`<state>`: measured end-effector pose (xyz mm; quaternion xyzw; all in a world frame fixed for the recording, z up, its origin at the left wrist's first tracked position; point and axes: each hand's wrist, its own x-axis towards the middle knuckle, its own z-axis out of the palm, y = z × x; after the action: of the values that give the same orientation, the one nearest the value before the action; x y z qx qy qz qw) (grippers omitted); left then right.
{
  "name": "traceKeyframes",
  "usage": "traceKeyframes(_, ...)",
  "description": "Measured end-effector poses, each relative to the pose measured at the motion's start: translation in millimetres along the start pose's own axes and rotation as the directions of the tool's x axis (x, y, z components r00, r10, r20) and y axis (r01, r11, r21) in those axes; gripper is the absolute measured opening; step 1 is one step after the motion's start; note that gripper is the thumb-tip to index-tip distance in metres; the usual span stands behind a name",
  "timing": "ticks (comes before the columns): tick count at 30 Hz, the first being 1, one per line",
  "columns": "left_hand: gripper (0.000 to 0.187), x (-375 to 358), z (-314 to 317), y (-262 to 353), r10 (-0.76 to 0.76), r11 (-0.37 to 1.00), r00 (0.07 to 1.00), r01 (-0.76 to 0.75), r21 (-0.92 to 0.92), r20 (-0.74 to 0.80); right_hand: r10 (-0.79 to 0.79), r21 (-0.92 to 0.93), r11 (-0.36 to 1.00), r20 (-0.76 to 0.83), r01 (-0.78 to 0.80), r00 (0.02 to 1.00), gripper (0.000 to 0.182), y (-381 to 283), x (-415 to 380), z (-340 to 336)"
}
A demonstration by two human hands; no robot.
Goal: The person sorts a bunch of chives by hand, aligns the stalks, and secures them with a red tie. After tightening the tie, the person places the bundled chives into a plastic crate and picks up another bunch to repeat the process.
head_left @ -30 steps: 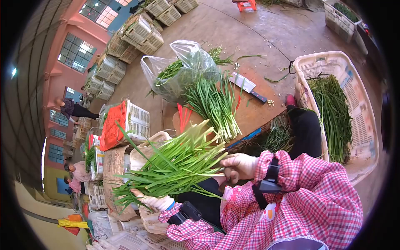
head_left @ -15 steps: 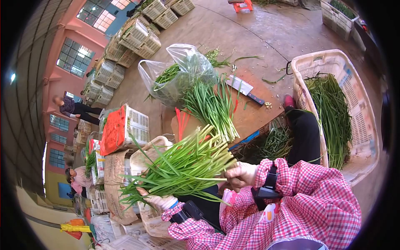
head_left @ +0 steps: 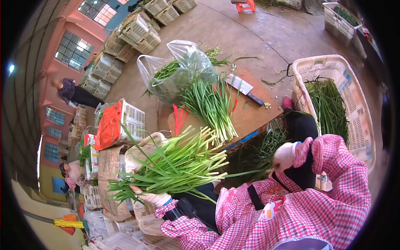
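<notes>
My left hand (head_left: pixel 152 199), in a white glove, grips a thick bundle of green chives (head_left: pixel 175 166) by its leafy end; the pale cut stems point toward the wooden board (head_left: pixel 250 112). My right hand (head_left: pixel 285 155), also gloved, is off to the right of the bundle near my dark trouser leg, its fingers closed. One thin chive leaf (head_left: pixel 250 171) stretches from the bundle to that hand. A loose pile of chives (head_left: pixel 208 106) lies on the board, with a cleaver (head_left: pixel 243 86) beside it.
A clear plastic bag of greens (head_left: pixel 179 71) sits at the board's far end, red ties (head_left: pixel 179 116) near it. A white basket (head_left: pixel 358 121) of chives stands at right. A red-covered crate (head_left: pixel 110 125), stacked crates (head_left: pixel 137 33) and other people (head_left: pixel 75 93) are at left.
My right hand has left the stem end of the bundle and swung away to the right, drawing one leaf out. The left hand still holds the bundle.
</notes>
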<state>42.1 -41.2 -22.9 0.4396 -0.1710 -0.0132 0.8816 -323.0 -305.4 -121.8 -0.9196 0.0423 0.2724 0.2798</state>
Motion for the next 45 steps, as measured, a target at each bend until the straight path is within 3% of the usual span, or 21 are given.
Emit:
traceKeyframes(1,0.052,-6.6,20.8,10.1,0.002,0.994,0.980,0.020,0.110,-0.197,0.076,-0.105,0.992,0.043,-0.071,0.996,0.028,9.7,-3.6,6.9)
traceKeyframes(4,0.052,-7.1,19.5,15.8,0.004,0.997,0.973,0.012,0.070,-0.232,0.233,-0.227,0.952,0.106,-0.205,0.967,0.038,-37.5,-23.7,-46.4)
traceKeyframes(6,0.051,-5.3,10.2,16.4,0.035,0.996,0.970,-0.013,0.093,-0.239,0.152,0.098,0.986,-0.248,-0.132,0.957,0.048,-59.9,-29.4,-63.0)
traceKeyframes(8,0.051,-7.7,7.7,14.4,0.063,0.993,0.967,-0.036,0.111,-0.246,-0.126,0.307,0.815,-0.734,0.491,0.667,0.048,-65.5,-2.1,-52.9)
traceKeyframes(10,0.039,-14.7,11.5,12.0,0.175,0.973,0.976,-0.151,0.176,-0.126,0.149,0.881,0.353,-0.385,0.315,0.911,0.045,-97.9,-6.2,-77.2)
traceKeyframes(12,0.039,-14.8,16.2,21.7,0.033,0.999,0.999,-0.032,-0.015,0.021,0.123,0.942,0.039,-0.334,0.332,0.934,0.050,-104.9,11.6,-84.1)
traceKeyframes(14,0.038,-19.8,30.6,24.6,0.072,0.982,0.997,-0.077,0.175,0.032,0.211,0.953,-0.018,-0.291,0.301,0.933,0.053,-106.5,33.8,-83.5)
traceKeyframes(15,0.035,-22.4,40.4,29.1,-0.022,0.987,0.974,0.057,-0.149,0.225,0.177,0.951,-0.087,-0.278,0.296,0.944,0.054,-107.5,41.0,-87.7)
traceKeyframes(16,0.035,-24.5,44.6,29.7,-0.024,0.987,0.974,0.058,-0.149,0.226,0.192,0.939,-0.208,-0.235,0.273,0.953,0.048,-109.4,48.3,-88.2)
traceKeyframes(19,0.036,-28.2,50.3,27.2,-0.081,0.986,0.967,0.113,-0.122,0.243,0.066,0.975,-0.149,-0.155,0.163,0.986,0.027,-102.3,80.7,-77.3)
traceKeyframes(21,0.040,-26.3,51.0,23.2,-0.084,0.973,0.872,0.177,-0.150,0.482,0.024,0.945,-0.288,-0.154,0.154,0.988,0.024,-109.1,88.2,-74.2)
traceKeyframes(24,0.042,-27.2,36.9,16.0,-0.154,0.934,0.937,0.241,-0.264,0.313,0.000,0.905,-0.367,-0.233,0.217,0.972,0.024,-115.5,96.7,-62.3)
traceKeyframes(28,0.041,-14.9,19.4,7.4,-0.161,0.924,0.912,0.274,-0.267,0.377,0.057,0.791,-0.516,-0.352,0.329,0.934,0.026,-110.2,93.8,-41.2)
traceKeyframes(30,0.042,-7.3,12.8,6.2,-0.199,0.911,0.897,0.318,-0.262,0.395,-0.126,0.691,-0.659,-0.492,0.298,0.861,0.028,-105.4,79.8,-38.6)
traceKeyframes(33,0.044,-1.7,7.7,4.8,-0.237,0.895,0.883,0.361,-0.263,0.406,-0.247,0.771,-0.604,-0.420,0.200,0.873,0.027,-80.2,73.2,-26.5)
traceKeyframes(38,0.043,2.7,0.2,2.6,-0.286,0.888,0.847,0.410,-0.209,0.449,-0.492,1.000,0.013,0.019,-0.015,0.870,0.028,-43.4,49.4,-39.0)
traceKeyframes(40,0.041,2.3,-3.2,-1.9,-0.345,0.847,0.910,0.408,-0.340,0.231,-0.436,0.973,0.229,0.081,0.024,0.896,0.034,-38.2,36.5,-52.6)
traceKeyframes(41,0.039,-0.5,11.5,6.4,-0.288,0.943,0.923,0.320,-0.095,0.255,-0.434,0.976,0.216,0.070,0.028,0.898,0.034,-32.2,31.8,-51.0)
traceKeyframes(42,0.039,5.3,2.3,7.5,-0.287,0.943,0.924,0.320,-0.097,0.253,-0.432,0.978,0.205,0.059,0.034,0.900,0.035,-25.1,26.3,-49.0)
traceKeyframes(44,0.041,16.5,0.1,18.3,-0.321,0.928,0.908,0.358,-0.102,0.269,-0.386,0.873,0.436,-0.041,0.221,0.922,0.028,-9.2,18.4,-44.9)
traceKeyframes(45,0.047,6.6,15.0,24.9,-0.258,0.963,0.949,0.267,0.028,-0.184,-0.263,0.827,0.541,-0.007,0.153,0.965,0.027,2.7,11.7,-36.1)
